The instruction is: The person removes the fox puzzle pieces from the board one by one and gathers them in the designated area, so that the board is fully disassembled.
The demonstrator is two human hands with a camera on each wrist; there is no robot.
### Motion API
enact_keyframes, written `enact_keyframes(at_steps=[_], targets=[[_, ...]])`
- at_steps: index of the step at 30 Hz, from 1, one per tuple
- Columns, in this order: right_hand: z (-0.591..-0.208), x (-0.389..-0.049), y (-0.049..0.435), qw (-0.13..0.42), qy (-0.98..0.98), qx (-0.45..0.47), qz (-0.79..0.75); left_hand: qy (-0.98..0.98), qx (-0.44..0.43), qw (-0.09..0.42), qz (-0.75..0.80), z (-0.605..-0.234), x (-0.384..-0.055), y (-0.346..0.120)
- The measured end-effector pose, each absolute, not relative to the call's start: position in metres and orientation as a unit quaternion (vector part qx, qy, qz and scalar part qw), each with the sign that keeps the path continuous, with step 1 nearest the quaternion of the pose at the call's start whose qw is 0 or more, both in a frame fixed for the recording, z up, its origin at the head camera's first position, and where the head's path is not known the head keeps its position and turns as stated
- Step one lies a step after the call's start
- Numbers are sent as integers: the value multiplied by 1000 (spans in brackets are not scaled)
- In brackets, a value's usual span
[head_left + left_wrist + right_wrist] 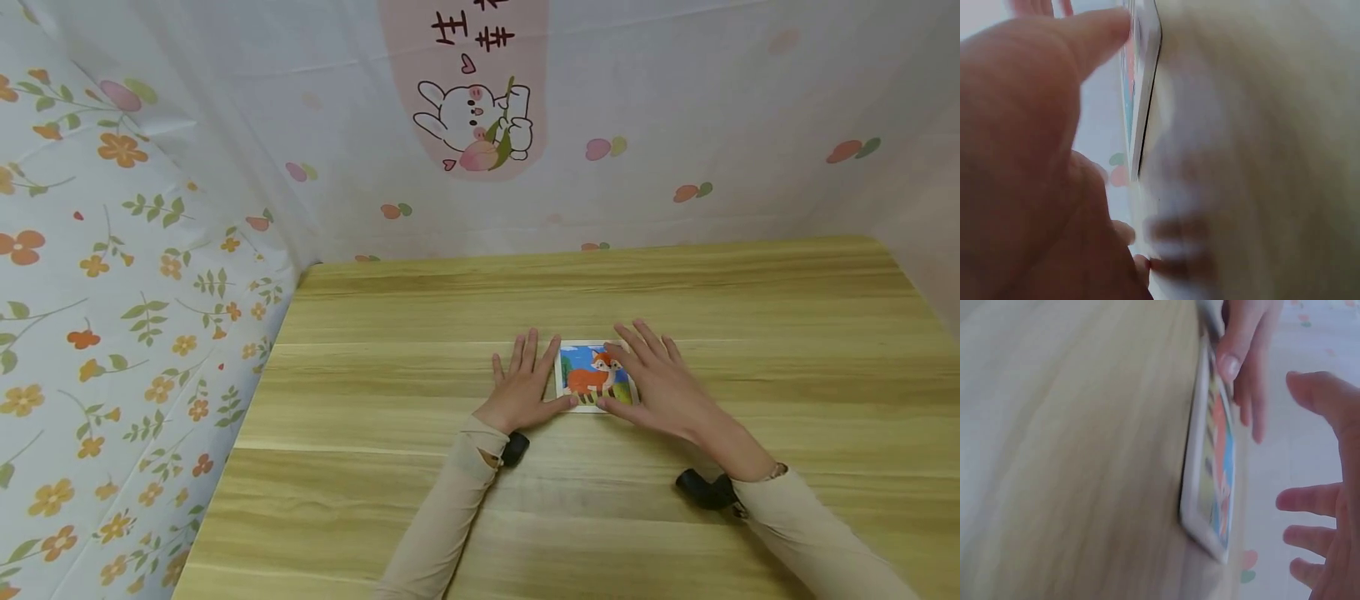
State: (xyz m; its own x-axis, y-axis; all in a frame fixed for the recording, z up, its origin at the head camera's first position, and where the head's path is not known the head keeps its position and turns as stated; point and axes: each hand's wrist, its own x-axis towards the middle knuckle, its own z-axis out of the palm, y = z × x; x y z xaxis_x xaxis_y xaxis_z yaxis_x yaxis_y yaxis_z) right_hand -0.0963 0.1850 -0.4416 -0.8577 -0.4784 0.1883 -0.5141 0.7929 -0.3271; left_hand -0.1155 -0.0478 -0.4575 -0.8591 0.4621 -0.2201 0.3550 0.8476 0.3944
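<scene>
A small flat fox picture panel with a white border lies on the wooden table. My left hand is at its left side, fingers extended, with the thumb at the near-left corner; in the left wrist view that thumb overlaps the panel's top face. Over the panel's right side is my right hand, fingers spread, covering part of the picture in the head view. The right wrist view shows a gap between the right thumb and the white-edged panel. Neither hand is wrapped around it.
The wood-grain table extends around both hands. Behind it hangs a white cloth with a rabbit print, and a flowered cloth borders the left side. A black wrist camera sits at the right wrist, close over the tabletop.
</scene>
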Motion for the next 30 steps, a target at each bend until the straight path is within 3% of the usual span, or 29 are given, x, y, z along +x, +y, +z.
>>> enact_keyframes(at_steps=[11, 20, 30], targets=[[-444, -114, 164, 64, -932, 280, 220, 944, 206, 185, 179, -455, -117, -48], [-443, -127, 153, -8, -931, 269, 245, 946, 206, 186, 167, -457, -117, -48], [-445, -137, 146, -17, -928, 262, 263, 947, 193, 189, 171, -456, -117, -47]])
